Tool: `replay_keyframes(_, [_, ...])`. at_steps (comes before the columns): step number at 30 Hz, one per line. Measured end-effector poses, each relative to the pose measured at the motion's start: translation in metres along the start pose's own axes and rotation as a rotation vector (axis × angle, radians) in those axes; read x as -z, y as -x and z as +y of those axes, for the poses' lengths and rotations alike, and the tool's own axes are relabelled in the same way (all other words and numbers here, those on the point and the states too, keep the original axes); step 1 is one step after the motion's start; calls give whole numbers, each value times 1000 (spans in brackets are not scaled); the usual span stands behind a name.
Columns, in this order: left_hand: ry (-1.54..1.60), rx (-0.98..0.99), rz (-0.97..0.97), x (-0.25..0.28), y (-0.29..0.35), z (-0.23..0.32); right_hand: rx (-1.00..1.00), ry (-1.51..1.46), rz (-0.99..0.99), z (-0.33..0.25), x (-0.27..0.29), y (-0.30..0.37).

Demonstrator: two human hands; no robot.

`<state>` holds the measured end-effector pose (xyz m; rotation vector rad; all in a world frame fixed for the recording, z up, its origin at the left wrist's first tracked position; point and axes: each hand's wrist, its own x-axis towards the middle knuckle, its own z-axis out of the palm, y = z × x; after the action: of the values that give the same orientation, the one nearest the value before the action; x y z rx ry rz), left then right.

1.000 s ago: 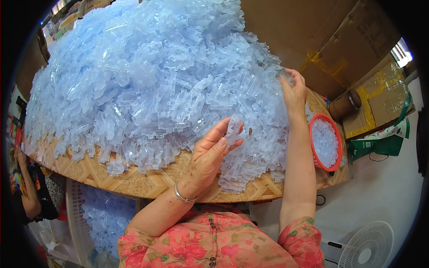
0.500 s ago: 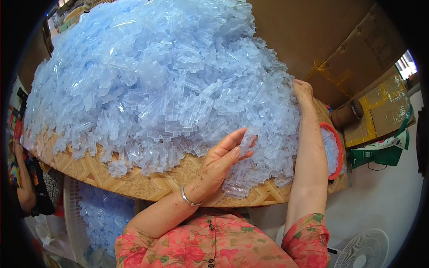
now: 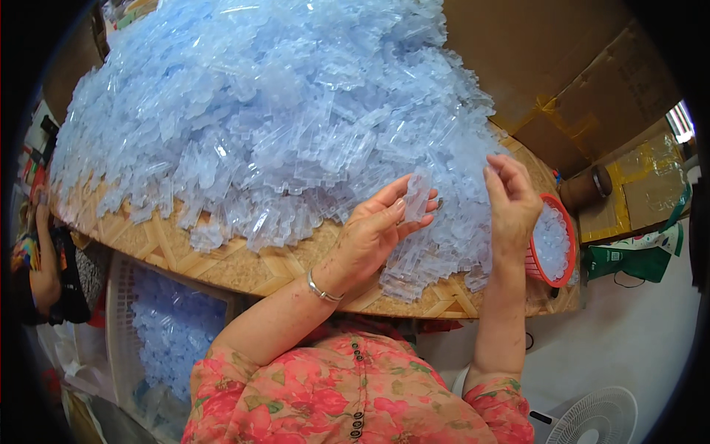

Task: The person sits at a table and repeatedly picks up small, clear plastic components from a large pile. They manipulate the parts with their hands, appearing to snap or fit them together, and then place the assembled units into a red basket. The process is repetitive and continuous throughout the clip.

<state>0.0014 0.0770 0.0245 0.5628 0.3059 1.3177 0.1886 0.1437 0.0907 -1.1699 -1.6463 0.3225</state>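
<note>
A large heap of clear, bluish plastic pieces (image 3: 251,126) covers most of the wood-patterned table (image 3: 288,268). At the heap's near edge, my left hand (image 3: 371,235) holds a flat clear plastic piece (image 3: 418,192) between thumb and fingers, tilted upward. My right hand (image 3: 515,203) is raised at the heap's right side, apart from the left. Its fingers are curled with the tips close to the thumb; whether anything lies between them is too small to make out. A red basket (image 3: 569,222) holding similar clear pieces sits just right of my right wrist.
Brown cardboard (image 3: 547,59) stands behind the table, beside a dark brown round object (image 3: 588,189) and a taped carton (image 3: 636,174). A pale crate (image 3: 122,325) of bluish pieces is below left. A white fan (image 3: 595,418) stands lower right. Another person's arm (image 3: 46,255) shows at far left.
My right hand has drawn back from the heap's right edge toward me, its fingers now curled up. My left hand still holds the plastic piece. The whole view has shifted slightly.
</note>
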Motion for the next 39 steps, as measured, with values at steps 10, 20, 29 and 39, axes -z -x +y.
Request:
replay_keyframes(10, [60, 13, -2, 3, 3, -3, 468, 179, -122, -23, -20, 79])
replay_keyframes(20, [1, 62, -14, 6, 5, -2, 259, 28, -254, -32, -14, 69])
replay_keyframes(29, [-122, -94, 69, 0, 3, 3, -227, -107, -255, 2, -6, 13])
replay_keyframes(39, [-118, 23, -56, -3, 5, 1, -398, 433, -231, 212, -27, -141])
